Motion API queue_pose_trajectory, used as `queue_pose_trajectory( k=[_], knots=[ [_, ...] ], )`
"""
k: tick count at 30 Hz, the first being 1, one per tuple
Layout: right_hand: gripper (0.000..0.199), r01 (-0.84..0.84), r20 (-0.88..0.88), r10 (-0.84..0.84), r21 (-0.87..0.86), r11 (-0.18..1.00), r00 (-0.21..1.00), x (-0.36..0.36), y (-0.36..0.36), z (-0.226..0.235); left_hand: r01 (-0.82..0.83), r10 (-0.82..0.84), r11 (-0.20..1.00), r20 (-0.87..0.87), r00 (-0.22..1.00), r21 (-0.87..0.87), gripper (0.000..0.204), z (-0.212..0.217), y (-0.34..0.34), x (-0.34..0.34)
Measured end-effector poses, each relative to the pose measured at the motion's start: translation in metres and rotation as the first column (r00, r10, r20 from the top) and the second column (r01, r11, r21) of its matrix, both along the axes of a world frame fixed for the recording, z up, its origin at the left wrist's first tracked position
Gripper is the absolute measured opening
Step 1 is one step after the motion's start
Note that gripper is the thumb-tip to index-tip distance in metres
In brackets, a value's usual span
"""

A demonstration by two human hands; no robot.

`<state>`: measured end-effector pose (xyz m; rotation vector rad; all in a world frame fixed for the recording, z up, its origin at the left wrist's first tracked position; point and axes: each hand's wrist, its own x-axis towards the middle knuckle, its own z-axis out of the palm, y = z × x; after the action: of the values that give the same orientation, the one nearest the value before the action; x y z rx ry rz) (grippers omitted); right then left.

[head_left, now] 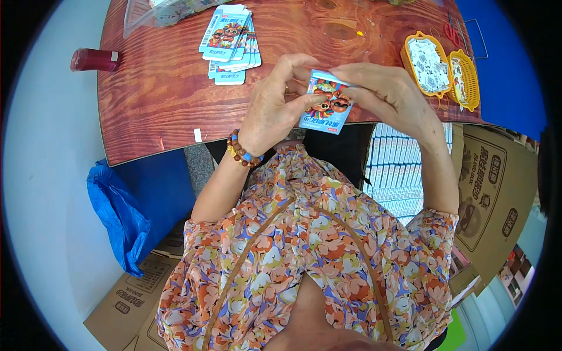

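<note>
Between my two hands is a small light-blue printed box point(325, 114) with colourful cartoon figures on its front, held near the table's front edge. My left hand point(279, 105) grips its left side, thumb across the printed face. At the upper right corner, the fingers and thumb of my right hand point(389, 93) close on the box's top end. The far side of the box and some fingertips are hidden. Beyond my left hand, a fanned stack of flat blue-and-white cartons point(233, 44) with the same print lies on the table.
On the wooden table point(170, 105) stand two yellow baskets point(462, 82) of small paper pieces and a dark red jar point(95, 59). Red-handled scissors point(452, 33) lie behind them. Rows of packed boxes point(395, 169) fill a carton below the table's right front. A blue bag point(120, 216) hangs left.
</note>
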<state>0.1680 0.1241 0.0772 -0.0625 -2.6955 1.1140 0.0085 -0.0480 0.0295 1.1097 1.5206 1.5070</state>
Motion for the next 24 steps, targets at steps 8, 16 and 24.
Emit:
queue_pose_trajectory(
  k=[8, 16, 24],
  knots=[
    [0.041, 0.319, 0.052, -0.321, -0.333, 0.887, 0.946, 0.022, -0.025, -0.027, -0.045, 0.043, 0.998, 0.059, 0.997, 0.035, 0.04, -0.011, 0.003, 0.013],
    [0.033, 0.203, -0.18, -0.233, -0.17, 0.964, 0.956, 0.044, -0.011, -0.049, 0.025, -0.026, 0.999, 0.039, 0.999, 0.02, 0.038, -0.011, 0.01, 0.025],
    [0.04, 0.301, 0.089, -0.401, -0.809, 0.505, 0.912, 0.077, -0.034, -0.071, -0.003, 0.003, 1.0, -0.012, 1.0, 0.022, 0.031, -0.03, 0.018, 0.046]
  ],
)
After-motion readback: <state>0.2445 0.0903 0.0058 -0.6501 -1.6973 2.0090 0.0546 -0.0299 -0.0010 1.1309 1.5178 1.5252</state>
